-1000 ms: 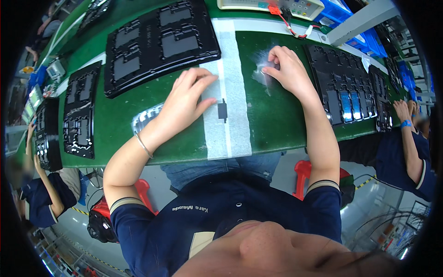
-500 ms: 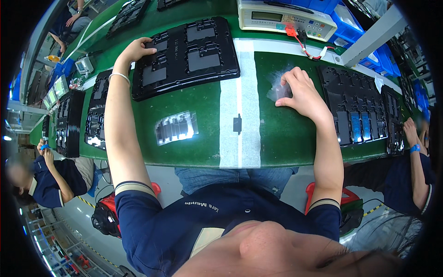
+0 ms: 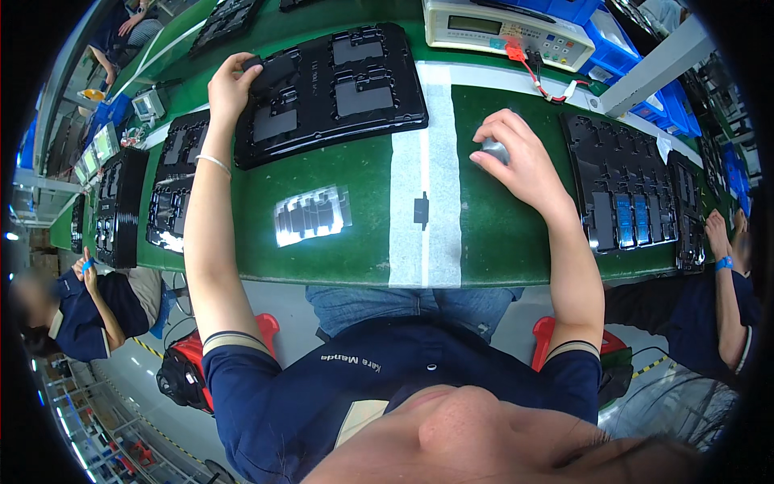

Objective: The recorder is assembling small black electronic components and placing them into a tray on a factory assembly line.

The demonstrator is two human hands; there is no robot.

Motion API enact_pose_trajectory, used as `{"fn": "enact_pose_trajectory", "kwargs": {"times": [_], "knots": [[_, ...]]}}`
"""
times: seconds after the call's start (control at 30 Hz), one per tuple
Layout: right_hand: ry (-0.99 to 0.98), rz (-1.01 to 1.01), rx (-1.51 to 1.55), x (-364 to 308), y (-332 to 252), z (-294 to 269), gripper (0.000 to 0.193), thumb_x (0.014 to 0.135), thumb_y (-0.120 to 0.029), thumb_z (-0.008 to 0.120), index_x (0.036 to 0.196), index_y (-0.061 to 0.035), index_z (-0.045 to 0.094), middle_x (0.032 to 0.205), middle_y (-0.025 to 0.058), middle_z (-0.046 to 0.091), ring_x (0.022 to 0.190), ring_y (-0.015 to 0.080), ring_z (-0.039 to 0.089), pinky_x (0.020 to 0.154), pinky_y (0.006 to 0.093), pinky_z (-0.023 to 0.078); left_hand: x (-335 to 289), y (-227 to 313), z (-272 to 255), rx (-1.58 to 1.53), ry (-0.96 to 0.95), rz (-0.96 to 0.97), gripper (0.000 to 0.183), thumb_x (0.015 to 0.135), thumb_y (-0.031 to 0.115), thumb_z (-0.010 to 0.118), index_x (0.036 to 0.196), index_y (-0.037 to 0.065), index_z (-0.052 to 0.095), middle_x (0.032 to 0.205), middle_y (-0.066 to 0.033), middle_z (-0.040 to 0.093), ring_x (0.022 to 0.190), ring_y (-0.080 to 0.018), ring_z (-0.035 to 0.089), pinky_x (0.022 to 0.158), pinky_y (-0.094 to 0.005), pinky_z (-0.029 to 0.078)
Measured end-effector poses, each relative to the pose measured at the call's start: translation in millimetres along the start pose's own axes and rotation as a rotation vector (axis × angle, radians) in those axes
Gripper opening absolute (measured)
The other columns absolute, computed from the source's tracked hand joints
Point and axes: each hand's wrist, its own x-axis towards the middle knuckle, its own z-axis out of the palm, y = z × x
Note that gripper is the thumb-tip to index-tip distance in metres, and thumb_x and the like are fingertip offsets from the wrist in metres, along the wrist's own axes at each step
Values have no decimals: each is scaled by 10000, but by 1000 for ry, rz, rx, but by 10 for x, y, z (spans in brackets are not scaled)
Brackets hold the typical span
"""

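Note:
At the far left my left hand (image 3: 229,90) pinches the edge of a dark, flat rectangular piece (image 3: 272,73) at the upper left corner of a black moulded tray (image 3: 310,89). Other grey flat pieces (image 3: 364,97) lie in the tray's pockets. Over the green mat on the right, the fingers of my right hand (image 3: 526,161) are closed round a crumpled clear film (image 3: 495,150). Between my arms lies a clear sheet (image 3: 311,216) with dark strips on it. A small black piece (image 3: 421,210) sits on the white tape strip.
A beige bench meter (image 3: 509,36) with red and black leads stands at the back. Black trays (image 3: 621,173) lie at the right, some pockets holding blue pieces, and more trays (image 3: 121,210) are stacked at the left. A metal post (image 3: 657,68) rises at back right. Co-workers sit on both sides.
My left hand has drawn back and left, and the dark piece has tilted up with it. My right fingers have closed further round the film, which is now bunched up.

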Motion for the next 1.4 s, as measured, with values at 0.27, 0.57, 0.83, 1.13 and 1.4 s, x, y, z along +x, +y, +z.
{"fn": "enact_pose_trajectory", "kwargs": {"times": [0.27,0.57,0.83,1.13,1.4], "knots": [[-174,74,493,314,-416,255,459,722,-137,670,1134,-47,490,956,106,583,850,185,581,675,273,459,-1222,1505,81,-594,-443,-184,221,754,64,662,964,28,604,744,19,554,652,-40,502,572,-180,429],[-344,452,869,152,-556,375,152,738,-143,675,795,-23,601,638,50,606,556,104,572,507,238,426,-1662,1574,124,-878,-846,-318,174,890,148,496,899,-7,574,681,-16,576,545,-44,514,476,-174,419],[-143,344,933,164,-551,365,149,841,-151,564,791,-12,583,673,4,576,627,53,520,559,197,405,-1732,1642,110,-857,-947,-258,239,892,136,477,734,-29,545,608,-48,574,505,-79,578,410,-187,411],[-348,375,800,143,-574,300,113,845,-109,534,807,-5,559,715,-2,519,665,59,469,611,213,402,-1809,1630,130,-857,-1008,-200,249,891,141,478,725,-33,542,627,-72,583,516,-101,585,440,-199,437],[-207,319,1025,116,-549,316,175,783,-64,630,927,5,559,828,21,561,750,75,529,680,229,444,-1779,1596,134,-998,-681,-175,237,909,120,427,887,-59,580,688,-79,606,609,-108,593,545,-217,478]]}}
